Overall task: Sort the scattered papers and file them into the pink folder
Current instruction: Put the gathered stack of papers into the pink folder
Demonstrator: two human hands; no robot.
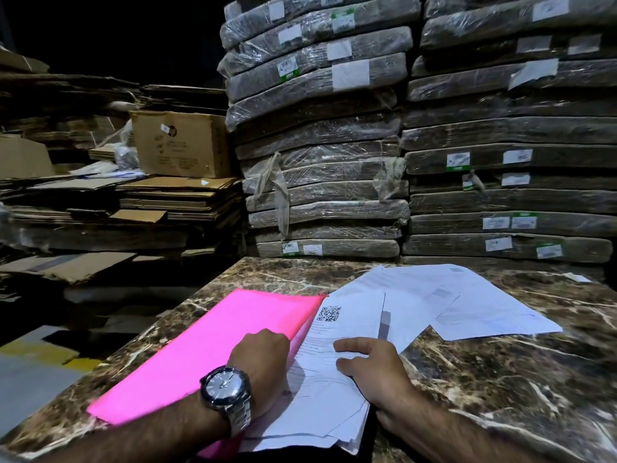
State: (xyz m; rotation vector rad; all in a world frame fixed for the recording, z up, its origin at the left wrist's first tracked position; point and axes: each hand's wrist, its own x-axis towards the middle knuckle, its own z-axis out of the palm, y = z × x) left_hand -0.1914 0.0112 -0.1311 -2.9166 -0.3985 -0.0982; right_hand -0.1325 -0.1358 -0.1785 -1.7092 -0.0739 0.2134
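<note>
Papers [320,406] lie stacked at lower centre on the marble table [500,396], against the raised cover of the pink folder [207,345]. The left hand [263,359], wearing a watch [225,387], curls its fingers round that cover's edge. The right hand [374,369] rests flat on the stack, fingers straight. Loose sheets [467,302] lie fanned right of centre.

1. The folder [213,335] is plain neon pink.
2. The papers [317,396] are white with faint grey lines; the top sheet bears a black QR code [329,314].
3. The table [500,379] is dark brown marble veined in cream.
4. The watch [225,385] is silver, its dial pale.
5. The bundles [320,155] seem grey-brown in the dim light, with white labels.
</note>
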